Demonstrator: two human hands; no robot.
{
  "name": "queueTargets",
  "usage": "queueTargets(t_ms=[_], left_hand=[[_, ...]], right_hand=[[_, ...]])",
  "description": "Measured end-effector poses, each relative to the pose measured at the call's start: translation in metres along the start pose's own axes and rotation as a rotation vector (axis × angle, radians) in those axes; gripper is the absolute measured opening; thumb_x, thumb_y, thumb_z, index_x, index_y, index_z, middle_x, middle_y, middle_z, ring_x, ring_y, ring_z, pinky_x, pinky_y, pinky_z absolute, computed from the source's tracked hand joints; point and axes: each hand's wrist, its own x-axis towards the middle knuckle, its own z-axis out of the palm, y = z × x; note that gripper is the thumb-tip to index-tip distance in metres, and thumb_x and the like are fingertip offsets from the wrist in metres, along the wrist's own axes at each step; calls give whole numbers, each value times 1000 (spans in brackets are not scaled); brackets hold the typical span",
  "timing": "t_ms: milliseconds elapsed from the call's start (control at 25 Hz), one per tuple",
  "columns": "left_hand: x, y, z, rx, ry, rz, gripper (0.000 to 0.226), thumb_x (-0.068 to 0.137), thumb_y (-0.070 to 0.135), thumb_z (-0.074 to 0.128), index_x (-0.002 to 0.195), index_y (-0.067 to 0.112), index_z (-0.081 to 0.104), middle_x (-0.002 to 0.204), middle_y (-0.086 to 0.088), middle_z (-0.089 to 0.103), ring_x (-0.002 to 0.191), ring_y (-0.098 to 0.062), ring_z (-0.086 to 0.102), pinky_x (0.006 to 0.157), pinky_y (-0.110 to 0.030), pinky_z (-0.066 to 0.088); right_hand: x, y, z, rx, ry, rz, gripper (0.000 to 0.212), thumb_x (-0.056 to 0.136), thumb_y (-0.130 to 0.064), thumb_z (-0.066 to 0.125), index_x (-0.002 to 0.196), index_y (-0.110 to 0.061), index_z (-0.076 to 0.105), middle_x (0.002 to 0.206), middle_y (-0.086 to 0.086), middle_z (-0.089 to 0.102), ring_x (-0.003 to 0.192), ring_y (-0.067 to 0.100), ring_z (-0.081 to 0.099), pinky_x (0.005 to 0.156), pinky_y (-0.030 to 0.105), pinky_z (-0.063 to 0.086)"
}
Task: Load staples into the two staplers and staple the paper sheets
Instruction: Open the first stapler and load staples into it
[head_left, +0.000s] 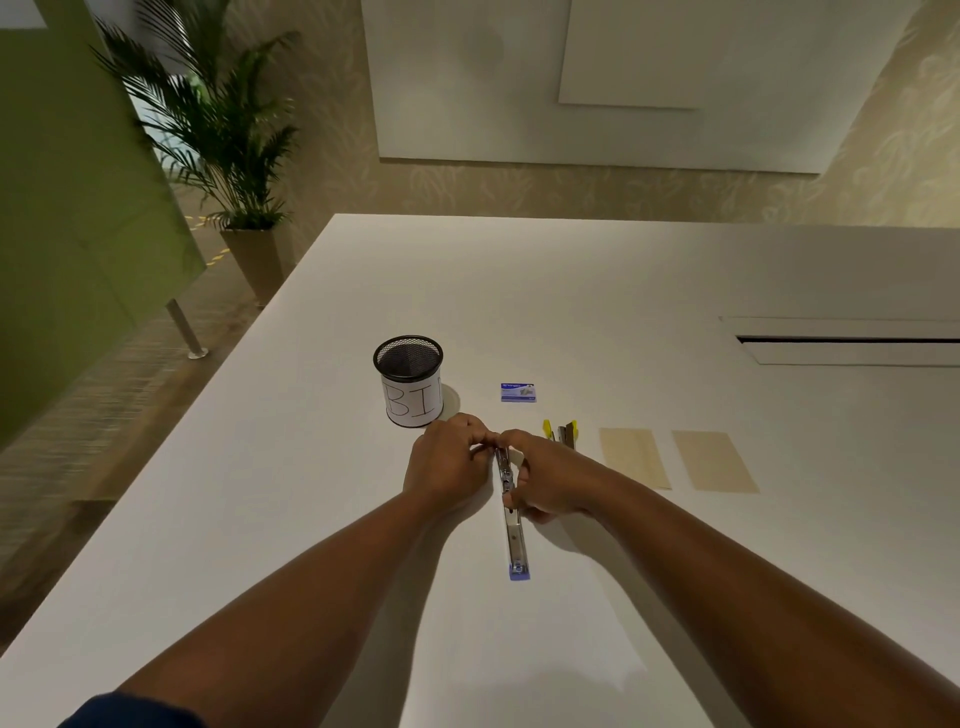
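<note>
Both forearms stretched forward, left hand (447, 464) and right hand (545, 480) curled, fingertips pinching the far end of the opened blue stapler (511, 512) between them.

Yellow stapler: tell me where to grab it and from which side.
Judging from its pose, take the yellow stapler across its long body, coming from above and from the near right. It lies flat on the table, opened out, just beyond the right hand. The far end is free; the near end is hidden behind that hand. Both hands are busy on the blue stapler.
</note>
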Motion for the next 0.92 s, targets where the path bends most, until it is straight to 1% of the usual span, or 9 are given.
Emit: queueTargets(t_ms=[200, 360, 440, 480, 600, 640, 720, 840, 920], left_hand=[[3, 0, -1, 8, -26, 1, 23, 88, 31, 60, 98, 28, 81, 101, 10, 74, 88, -11, 65, 78, -32, 54], [3, -1, 1, 14, -32, -12, 27, 88, 38, 58, 97, 28, 81, 101, 12, 73, 86, -9, 64, 76, -30, 53], [3, 0, 1, 19, -31, -30, 30, 88, 41, 55, 92, 27, 81, 98, 13, 72, 84, -9, 64, 73, -29, 52], [2, 1, 1, 18, -26, -40, 34, 88, 45, 53, 89, 26, 81, 96, 13, 71, 82, -9, 63, 72, -28, 51], [1, 4, 0, -9, -15, -67, 37, 85, 53, 52, 87, 29, 80, 92, 16, 70, 80, -5, 61, 67, -24, 44], [0, 4, 0, -17, -10, -70, 37, 83, 55, 53, 88, 31, 80, 92, 17, 70, 80, -4, 61, 66, -23, 41], [0, 6, -1, -41, -8, -84, 38, 81, 56, 52, 88, 32, 81, 91, 17, 70, 80, -3, 62, 65, -22, 39], [0, 8, -2, -74, -18, -105, 39, 80, 60, 51, 85, 34, 80, 88, 16, 69, 80, -3, 62, 69, -28, 49], [-1, 9, -3, -73, -26, -109, 41, 78, 61, 51, 86, 34, 80, 88, 16, 69, 81, -3, 62, 72, -30, 51]], right_hand=[[4, 10, 7, 167, 29, 8, 40, 94, 6, 64, 124, -15, 48, 69, 9, 54, 65, 26, 54, 65, 38, 49], [1, 16, 15, 178, 132, -88, 34, 90, 6, 64, 109, -19, 50, 79, 10, 54, 61, 22, 54, 54, 26, 47], [0, 19, 19, 112, 203, -149, 36, 85, 3, 69, 101, -23, 50, 88, 3, 56, 65, 12, 54, 57, 24, 48], [0, 20, 21, 82, 236, -181, 37, 83, 2, 70, 97, -24, 49, 92, -1, 57, 71, 9, 54, 61, 26, 50], [-2, 23, 30, 74, 317, -239, 39, 81, 2, 69, 91, -28, 46, 102, 2, 59, 85, 19, 57, 72, 41, 54], [-2, 25, 32, 77, 335, -250, 39, 82, 2, 68, 90, -29, 46, 105, 2, 61, 86, 20, 57, 73, 41, 53], [-3, 28, 37, 99, 362, -271, 38, 81, 1, 66, 90, -31, 49, 104, -4, 64, 77, 8, 55, 69, 32, 48], [-6, 29, 41, 144, 400, -274, 42, 82, -2, 67, 105, -36, 59, 99, -15, 62, 64, -4, 55, 63, 12, 39], [-5, 29, 43, 155, 417, -274, 42, 84, -2, 69, 108, -36, 64, 99, -16, 64, 62, -5, 56, 62, 11, 38]])
